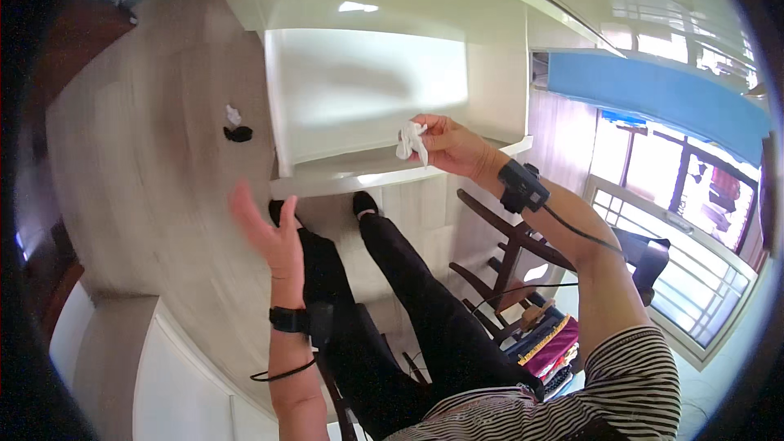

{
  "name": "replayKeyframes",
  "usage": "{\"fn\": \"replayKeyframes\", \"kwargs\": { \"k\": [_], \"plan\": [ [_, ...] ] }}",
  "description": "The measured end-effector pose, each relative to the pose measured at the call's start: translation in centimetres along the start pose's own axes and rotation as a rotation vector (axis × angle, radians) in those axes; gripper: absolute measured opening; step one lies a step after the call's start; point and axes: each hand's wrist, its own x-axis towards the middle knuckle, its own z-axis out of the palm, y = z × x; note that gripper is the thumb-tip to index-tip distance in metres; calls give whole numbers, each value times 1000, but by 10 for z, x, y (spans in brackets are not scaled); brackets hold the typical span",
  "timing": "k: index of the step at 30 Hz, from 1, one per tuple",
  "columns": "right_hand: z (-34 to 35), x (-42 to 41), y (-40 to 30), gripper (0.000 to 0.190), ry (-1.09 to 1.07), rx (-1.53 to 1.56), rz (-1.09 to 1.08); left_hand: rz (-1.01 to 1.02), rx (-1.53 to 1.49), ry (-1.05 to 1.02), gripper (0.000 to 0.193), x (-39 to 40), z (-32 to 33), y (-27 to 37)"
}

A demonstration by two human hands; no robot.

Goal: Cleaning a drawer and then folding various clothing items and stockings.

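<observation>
My right hand [452, 146] pinches a crumpled white tissue or cloth [411, 142] between thumb and fingers. It is held over the front edge of a pulled-out white drawer [367, 180], whose pale inside shows light and a soft shadow. My left hand [269, 226] is raised to the left of the drawer's front, slightly blurred, with fingers apart and nothing in it. On the wood-look floor beyond it lie a small black item [237, 133] and a small white crumpled piece [233, 115], side by side.
A dark wooden chair [511, 239] stands at my right, near a stack of folded clothes [554, 343]. Farther right are a blue panel [655, 104] and a barred window [674, 269]. A white cabinet [177, 373] is at lower left. Cables hang from both wrist devices.
</observation>
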Motion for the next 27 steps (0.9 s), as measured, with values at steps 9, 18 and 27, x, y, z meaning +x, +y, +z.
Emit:
{"fn": "replayKeyframes", "kwargs": {
  "k": [9, 18, 27],
  "plan": [
    [121, -28, 35, 23, -12, -7, 53, 43, -496, -518, 53, -1, -44, 128],
    [207, -99, 76, 14, 68, 21, 109, 63, -346, -504, 22, -31, -127, 125],
    [259, -152, 72, 11, 243, -270, -58, -229, -677, -704, 19, -41, -165, 142]
  ]
}}
